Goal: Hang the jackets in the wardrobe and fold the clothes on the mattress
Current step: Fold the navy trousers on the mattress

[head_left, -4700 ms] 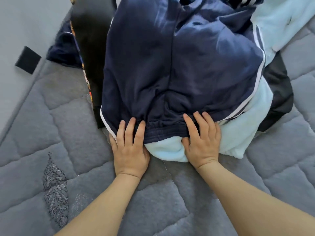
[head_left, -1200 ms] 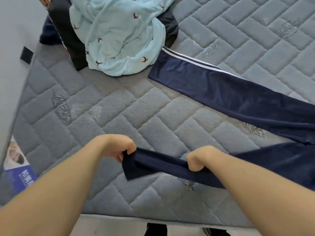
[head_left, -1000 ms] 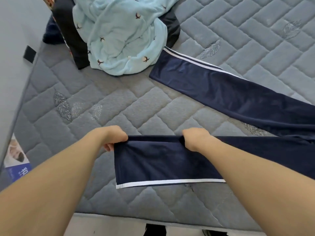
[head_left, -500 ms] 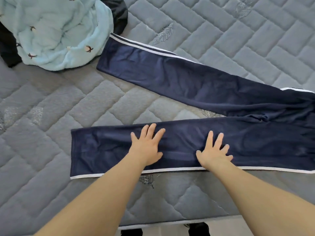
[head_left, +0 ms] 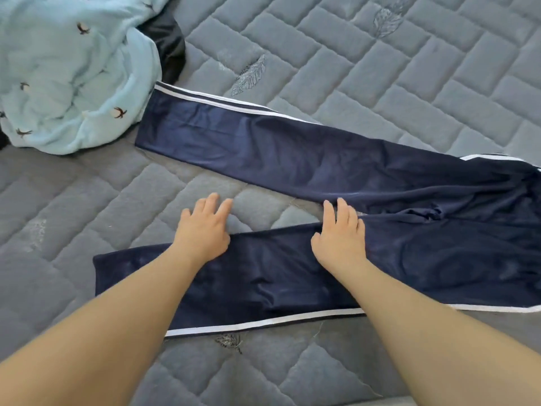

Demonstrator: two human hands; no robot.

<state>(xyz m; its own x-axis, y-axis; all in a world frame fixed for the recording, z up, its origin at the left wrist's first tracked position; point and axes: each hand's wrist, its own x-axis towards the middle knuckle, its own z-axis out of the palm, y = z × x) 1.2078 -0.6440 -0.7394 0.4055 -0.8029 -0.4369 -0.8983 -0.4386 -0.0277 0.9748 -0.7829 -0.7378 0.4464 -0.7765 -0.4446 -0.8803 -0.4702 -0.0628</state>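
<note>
Navy trousers (head_left: 336, 168) with white side stripes lie spread across the grey quilted mattress (head_left: 380, 68), their two legs running leftward and splaying apart like a narrow V. The far leg slants up toward the top left, its cuff ending just beside a crumpled pale blue blanket (head_left: 67, 83) with small bird prints. The near leg lies almost level in front of me, its white stripe along the edge closest to me.

My left hand (head_left: 202, 230) rests at the far edge of the near leg, palm over the cloth and fingers stretched forward onto the bare mattress between the two legs. It grips nothing; the fingers are straight and slightly spread. My right hand (head_left: 339, 235) lies flat on the same leg farther to the right, near where the two legs meet, its fingers straight and reaching to the lower edge of the far leg. It too is flat and holds nothing.

Behind the blanket a piece of black clothing (head_left: 169, 51) shows, partly covered; I cannot tell what garment it is. Leaf motifs are stitched into the mattress here and there.
</note>
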